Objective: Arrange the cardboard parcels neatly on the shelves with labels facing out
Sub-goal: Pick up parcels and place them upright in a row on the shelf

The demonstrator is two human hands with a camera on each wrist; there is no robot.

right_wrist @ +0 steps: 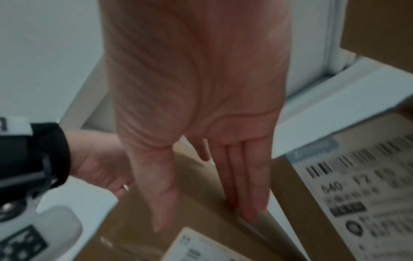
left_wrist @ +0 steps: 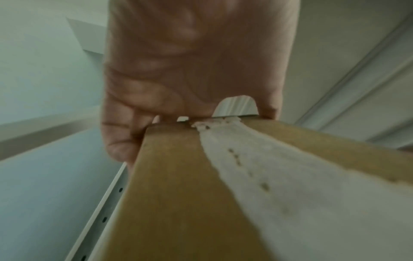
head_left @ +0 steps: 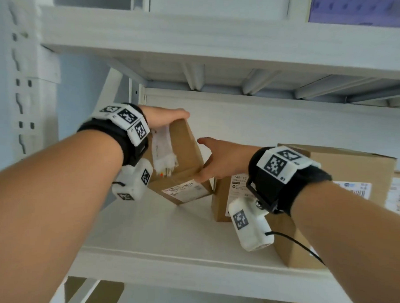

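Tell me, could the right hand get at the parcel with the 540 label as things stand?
Probably yes: the right hand lies flat on the tilted parcel, the 540 parcel stands right beside it, nothing between.

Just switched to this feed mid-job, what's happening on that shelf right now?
A person is setting a small cardboard parcel onto the white shelf. It is tilted, one lower corner down. The left hand grips its top edge; the right hand presses flat against its right side. More labelled parcels, such as the one marked 540, already stand to the right.
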